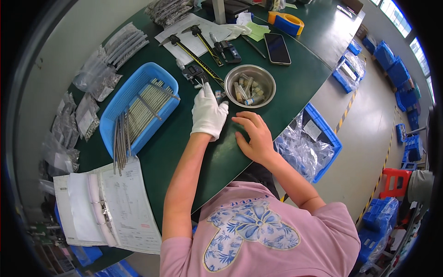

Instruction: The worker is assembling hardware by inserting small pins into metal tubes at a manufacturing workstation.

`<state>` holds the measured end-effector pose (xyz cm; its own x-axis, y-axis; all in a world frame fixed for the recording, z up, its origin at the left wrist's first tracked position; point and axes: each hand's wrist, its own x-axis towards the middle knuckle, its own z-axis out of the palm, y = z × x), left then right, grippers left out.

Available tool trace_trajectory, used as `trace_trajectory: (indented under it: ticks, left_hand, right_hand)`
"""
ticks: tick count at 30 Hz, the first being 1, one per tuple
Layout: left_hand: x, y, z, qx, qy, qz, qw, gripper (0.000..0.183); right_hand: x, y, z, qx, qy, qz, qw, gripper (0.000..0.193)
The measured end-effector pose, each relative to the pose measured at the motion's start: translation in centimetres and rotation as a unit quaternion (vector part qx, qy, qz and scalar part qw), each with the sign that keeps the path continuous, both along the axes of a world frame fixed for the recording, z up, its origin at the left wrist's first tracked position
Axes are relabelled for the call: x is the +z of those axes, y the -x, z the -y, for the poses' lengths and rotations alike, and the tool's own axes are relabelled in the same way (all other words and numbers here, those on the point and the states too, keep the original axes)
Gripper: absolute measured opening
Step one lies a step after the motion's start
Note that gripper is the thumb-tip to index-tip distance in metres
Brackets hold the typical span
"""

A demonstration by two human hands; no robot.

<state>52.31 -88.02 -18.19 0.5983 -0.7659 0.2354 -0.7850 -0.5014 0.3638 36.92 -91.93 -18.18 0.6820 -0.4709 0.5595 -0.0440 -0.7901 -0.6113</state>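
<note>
On green table (184, 138): gloved left hand (208, 112) pinching caliper (196, 74); bare right hand (254, 137) flat.

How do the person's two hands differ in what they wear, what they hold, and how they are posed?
The left hand wears a white glove; the right hand is bare. The left hand grips a small metal part near the digital caliper; the right hand holds nothing. The left hand is closed around its part; the right hand lies open, fingers spread on the green table. Both sit beside the steel bowl.
</note>
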Motion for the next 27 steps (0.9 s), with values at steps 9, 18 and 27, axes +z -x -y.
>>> trace_trajectory:
  ticks: [9,18,27]
  left_hand:
    - [1.6,0.5,-2.5,-0.027,0.228,-0.349,0.909,0.047]
    - [-0.3,-0.6,-1.0,-0.117,0.357,-0.598,0.708,0.067]
    - [-0.3,-0.8,0.7,-0.167,0.374,-0.532,0.742,0.065]
  right_hand:
    - [0.3,-1.9,0.1,0.022,0.091,-0.128,0.987,0.050]
    - [0.1,-5.6,-0.3,-0.034,0.081,-0.205,0.975,0.048]
    - [-0.4,-3.1,-1.3,-0.054,0.161,-0.095,0.981,0.030]
